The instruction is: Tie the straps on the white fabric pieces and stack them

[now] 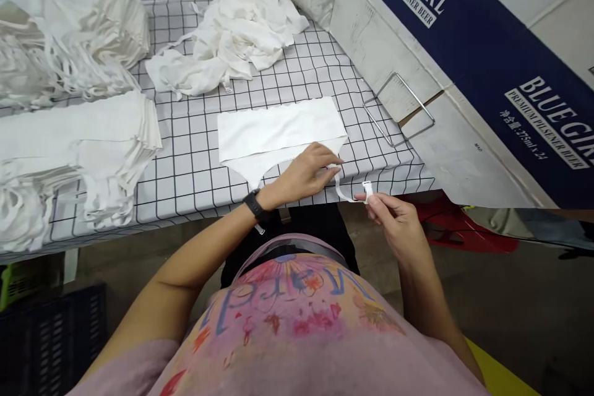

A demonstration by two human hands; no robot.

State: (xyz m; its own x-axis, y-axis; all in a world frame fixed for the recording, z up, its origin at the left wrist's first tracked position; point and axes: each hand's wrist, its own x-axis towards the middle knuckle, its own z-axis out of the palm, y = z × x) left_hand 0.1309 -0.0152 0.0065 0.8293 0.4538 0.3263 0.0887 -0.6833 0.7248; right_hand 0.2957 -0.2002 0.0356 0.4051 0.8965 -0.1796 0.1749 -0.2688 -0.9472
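A folded white camisole lies on the checked cloth in front of me, its scalloped edge facing away. My left hand, with a dark watch on the wrist, reaches over its near right corner. Thumb and fingers are closed on the upper end of a thin white strap. That strap curves down to my right hand, which pinches its other end beside a small white buckle just past the table edge. The left strap hangs over the edge below my watch, ending in a small clip.
Stacks of folded white garments stand on the left. A loose heap of white garments lies at the back. On the right are a blue and white beer carton and a bent metal wire frame against it. The checked tablecloth covers the table.
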